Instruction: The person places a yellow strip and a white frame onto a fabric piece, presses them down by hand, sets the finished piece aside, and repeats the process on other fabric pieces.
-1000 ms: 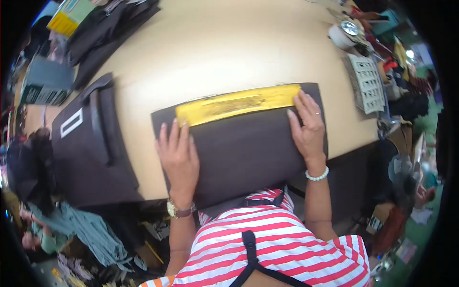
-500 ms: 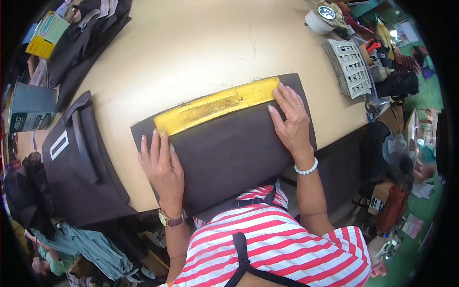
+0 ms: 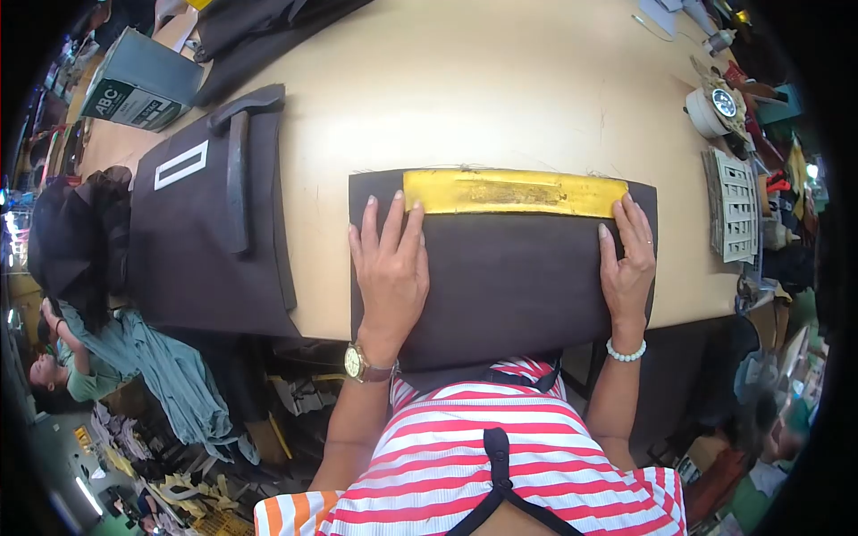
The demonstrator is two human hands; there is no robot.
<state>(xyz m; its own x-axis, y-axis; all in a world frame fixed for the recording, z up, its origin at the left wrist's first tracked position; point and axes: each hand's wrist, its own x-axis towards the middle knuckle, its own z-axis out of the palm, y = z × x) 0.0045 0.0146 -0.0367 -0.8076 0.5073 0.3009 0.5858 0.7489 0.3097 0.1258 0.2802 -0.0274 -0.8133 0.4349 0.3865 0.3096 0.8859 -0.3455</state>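
A dark brown fabric panel (image 3: 509, 286) lies flat on the table in front of me, its near edge hanging toward my lap. Along its far edge rests a yellow strip-shaped template (image 3: 514, 183) with a worn, dirty middle. The fingers of my left hand (image 3: 391, 272) are spread, their tips at the template's left end and on the fabric. At the right end, my right hand (image 3: 631, 268) lies with its fingers stretched out, the fingertips touching the template's edge and the thumb on the fabric. Neither hand is wrapped round anything.
To the left lies more dark fabric (image 3: 210, 259) bearing a white rectangle and a dark curved bar (image 3: 238, 183). Behind it stands a grey-green tin (image 3: 143, 85). A white slotted template (image 3: 736, 207) and a round tape roll (image 3: 708, 112) sit at right. Another person works at far left.
My view has turned, so the table's things appear shifted right and the panel looks level. Both hands stay at the ends of the yellow template.
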